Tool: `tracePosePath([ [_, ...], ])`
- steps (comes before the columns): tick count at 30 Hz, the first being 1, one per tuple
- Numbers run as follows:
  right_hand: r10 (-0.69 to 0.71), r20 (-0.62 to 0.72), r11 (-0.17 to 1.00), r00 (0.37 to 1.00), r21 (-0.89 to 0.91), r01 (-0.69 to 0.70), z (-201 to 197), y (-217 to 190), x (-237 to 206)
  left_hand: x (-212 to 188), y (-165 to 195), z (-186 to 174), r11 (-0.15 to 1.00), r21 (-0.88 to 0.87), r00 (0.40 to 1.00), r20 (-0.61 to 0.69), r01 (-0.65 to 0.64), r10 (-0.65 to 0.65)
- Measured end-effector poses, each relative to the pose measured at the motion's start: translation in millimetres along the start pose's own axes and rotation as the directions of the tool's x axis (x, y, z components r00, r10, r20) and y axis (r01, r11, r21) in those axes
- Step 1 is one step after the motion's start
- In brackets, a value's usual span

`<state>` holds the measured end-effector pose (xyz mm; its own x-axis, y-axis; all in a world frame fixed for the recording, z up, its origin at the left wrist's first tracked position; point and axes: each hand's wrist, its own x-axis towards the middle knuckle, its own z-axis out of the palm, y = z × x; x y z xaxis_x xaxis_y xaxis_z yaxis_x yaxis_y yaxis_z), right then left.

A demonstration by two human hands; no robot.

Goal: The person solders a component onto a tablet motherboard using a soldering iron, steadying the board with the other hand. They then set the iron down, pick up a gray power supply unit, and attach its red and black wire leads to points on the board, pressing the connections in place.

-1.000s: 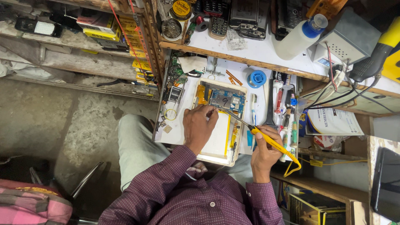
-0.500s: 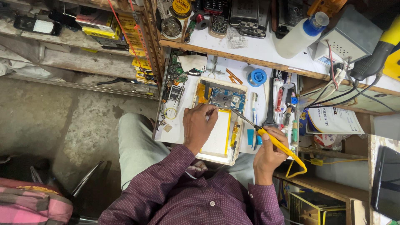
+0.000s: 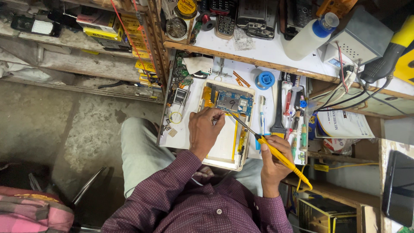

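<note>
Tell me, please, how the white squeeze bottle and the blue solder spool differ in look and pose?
The white squeeze bottle is tall with a blue cap and lies tilted on the upper shelf; the blue solder spool is small and round and sits flat on the lower worktop. The bottle is mostly white, the spool all blue. Neither is being touched.

You get even, fairly bright light across the white bench top (image 3: 267,58), with no harsh glare, while the concrete floor (image 3: 56,129) at the left and the space under the bench fall off into dim, flat shadow. Your left hand (image 3: 206,129) casts only a faint, soft shadow onto the opened tablet (image 3: 224,142), so the source is diffuse and overhead. Focus holds sharp at centre, but the wide lens bends the shelves (image 3: 129,30) outward at the frame edges, and the pink bag (image 3: 30,213) at lower left is slightly soft.
</note>
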<state>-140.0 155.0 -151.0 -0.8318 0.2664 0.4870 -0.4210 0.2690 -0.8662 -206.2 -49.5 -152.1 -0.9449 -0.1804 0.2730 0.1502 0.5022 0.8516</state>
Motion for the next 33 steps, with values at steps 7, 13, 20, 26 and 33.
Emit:
tracePosePath([
  [7, -0.033, 0.029, 0.999, 0.999, -0.002, 0.033, 4.1, 0.9, 1.8, 1.0, -0.4, -2.4, 1.0, 0.001, 1.0, 0.013, -0.006, 0.006],
  [13, -0.063, 0.046, 0.998, 0.997, -0.02, 0.064, 4.9, 0.5, 4.4, 1.4, -0.7, -2.3, 1.0, 0.007, 0.999, 0.039, 0.007, -0.007],
  [20, -0.047, 0.06, 0.999, 0.997, -0.019, 0.049, 5.9, 0.6, 6.1, 0.7, -1.9, -2.7, 1.0, 0.013, 0.999, 0.04, -0.007, 0.006],
  [26, -0.041, 0.063, 0.999, 0.997, -0.023, 0.043, 6.2, -0.1, 6.8, 0.3, -2.8, -2.1, 1.0, 0.007, 0.999, 0.033, -0.016, 0.016],
  [33, -0.05, 0.059, 0.999, 0.997, -0.015, 0.051, 4.5, -1.3, 7.3, 0.4, -2.6, -2.9, 1.0, 0.0, 1.0, 0.024, -0.018, 0.018],
])
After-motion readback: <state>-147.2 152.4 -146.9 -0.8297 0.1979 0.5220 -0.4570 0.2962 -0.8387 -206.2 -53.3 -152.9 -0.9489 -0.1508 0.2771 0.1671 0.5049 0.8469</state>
